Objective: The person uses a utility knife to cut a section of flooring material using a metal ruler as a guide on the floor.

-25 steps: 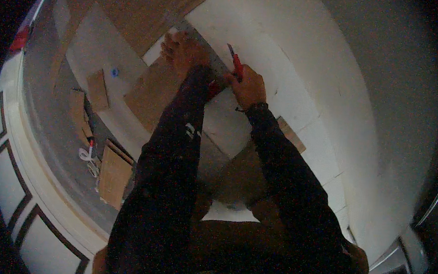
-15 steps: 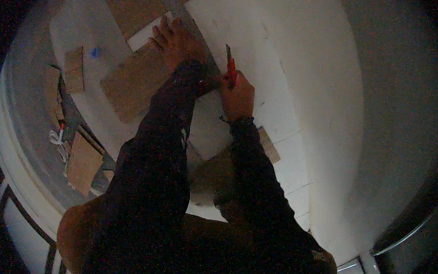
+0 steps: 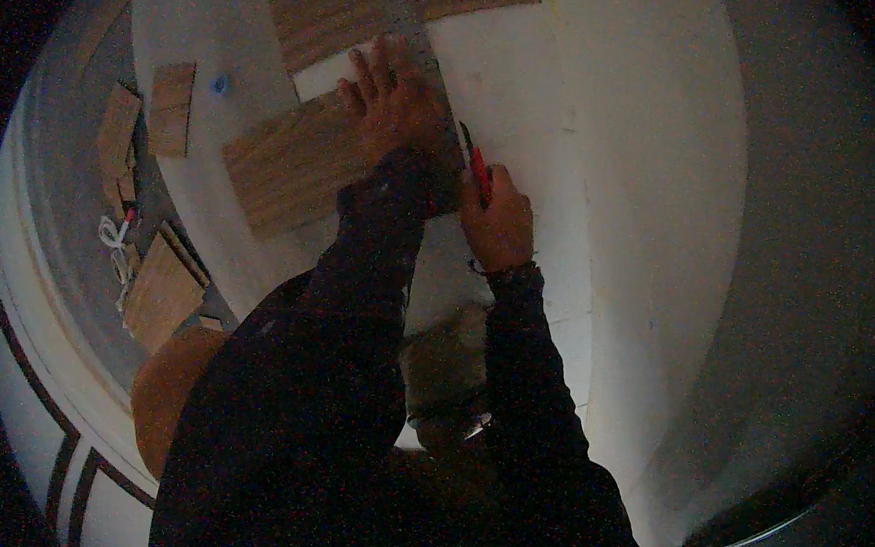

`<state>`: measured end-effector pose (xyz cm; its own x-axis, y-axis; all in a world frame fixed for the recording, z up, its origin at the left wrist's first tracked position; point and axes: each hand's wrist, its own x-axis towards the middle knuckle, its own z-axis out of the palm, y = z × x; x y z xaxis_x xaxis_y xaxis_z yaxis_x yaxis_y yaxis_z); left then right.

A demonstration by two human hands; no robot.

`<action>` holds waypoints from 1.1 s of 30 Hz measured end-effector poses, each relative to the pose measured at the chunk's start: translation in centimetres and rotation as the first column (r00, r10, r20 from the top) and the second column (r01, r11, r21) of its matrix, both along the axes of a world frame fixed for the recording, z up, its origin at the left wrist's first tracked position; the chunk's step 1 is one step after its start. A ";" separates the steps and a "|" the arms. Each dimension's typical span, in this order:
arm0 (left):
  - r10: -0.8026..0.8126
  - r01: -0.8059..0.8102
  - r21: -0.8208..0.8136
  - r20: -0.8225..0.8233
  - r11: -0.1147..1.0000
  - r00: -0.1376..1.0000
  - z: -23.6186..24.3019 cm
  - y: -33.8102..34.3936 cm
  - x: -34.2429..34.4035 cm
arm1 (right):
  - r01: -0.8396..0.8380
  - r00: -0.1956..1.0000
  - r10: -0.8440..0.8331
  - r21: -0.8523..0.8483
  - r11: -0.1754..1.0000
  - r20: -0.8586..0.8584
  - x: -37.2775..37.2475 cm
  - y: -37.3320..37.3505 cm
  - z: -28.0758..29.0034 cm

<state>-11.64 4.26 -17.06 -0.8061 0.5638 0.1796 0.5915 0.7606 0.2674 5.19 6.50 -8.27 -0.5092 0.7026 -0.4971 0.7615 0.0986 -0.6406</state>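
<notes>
My left hand (image 3: 395, 111) lies with its fingers spread over a wood-grain plank (image 3: 283, 172) and a dark grey straight strip (image 3: 446, 99), which looks like a straightedge. It presses down rather than grips. My right hand (image 3: 502, 222) is wrapped round a red utility knife (image 3: 479, 169). The blade points away from me and lies close along the strip's right edge; whether it touches the plank cannot be made out in the dim light. The plank's right end is hidden under my left hand and sleeve.
Larger wood-grain boards (image 3: 354, 3) lie beyond my hands. At left are a small plank piece (image 3: 171, 109), a small blue item (image 3: 221, 84), several offcuts (image 3: 164, 292) and a white cord (image 3: 111, 232). A pale wall (image 3: 653, 186) rises at right.
The knife has moved from pointing up beside the strip to lying along its right edge. My left hand stays spread on the plank. The whole view has shifted slightly.
</notes>
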 end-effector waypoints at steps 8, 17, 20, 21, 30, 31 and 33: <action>-0.065 0.067 0.075 -0.029 0.995 0.997 0.2 -0.5 0.3 | -0.099 0.991 0.114 0.198 0.975 -0.069 -2.8 3.1 -0.2; 0.016 -0.014 0.063 -0.026 0.998 1.000 1.2 1.3 0.1 | -0.209 0.977 0.211 0.220 0.953 0.011 -6.4 5.9 0.3; -0.011 0.016 0.086 -0.060 0.996 0.998 0.7 0.1 0.2 | -0.250 0.968 0.244 0.176 0.952 0.059 -6.5 5.4 0.8; -0.018 0.023 0.090 -0.057 0.996 0.998 0.0 0.0 0.0 | -0.244 0.970 0.236 0.179 0.953 0.062 -6.5 5.2 0.7; -0.028 0.031 0.105 -0.027 0.994 0.999 0.0 -0.8 1.8 | -0.291 0.957 0.289 0.154 0.944 0.034 -5.3 5.0 -0.2; -0.034 0.040 0.193 -0.036 0.980 0.999 -0.3 -0.9 1.7 | -0.277 0.960 0.278 0.150 0.949 0.012 -5.4 4.7 -0.6; -0.033 0.046 0.269 -0.052 0.962 0.998 -0.9 -1.0 1.6 | -0.267 0.962 0.272 0.138 0.954 -0.018 -5.7 4.9 -0.7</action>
